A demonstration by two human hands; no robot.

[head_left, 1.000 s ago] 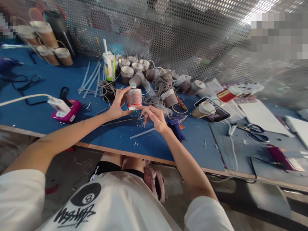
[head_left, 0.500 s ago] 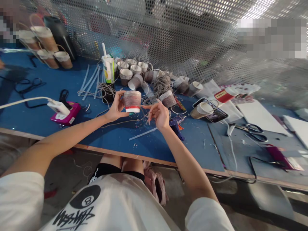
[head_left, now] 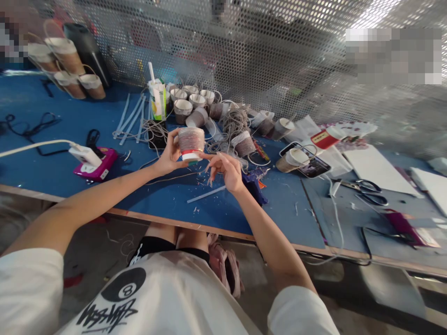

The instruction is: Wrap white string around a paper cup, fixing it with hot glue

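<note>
Head view. Left hand gripping a paper cup, thumb and fingers closing around its side, holding it raised above the blue table. Cup partly wound with thin cord, a red band and white base showing near the bottom. Right hand hovering just beside the cup's lower edge, index finger and thumb pinching together on a strand of cord, remaining fingers spreading loosely downward. Strand trailing back across the table beneath the cup.

Lying behind the cup: a cluster of wrapped cups, a drink carton with straw, and a tangle of cord. Lying left: a pink device with a white plug sitting on it, and white sticks. Lying right: a phone with a cup on it, scissors, a blue glue gun just beside the right wrist.
</note>
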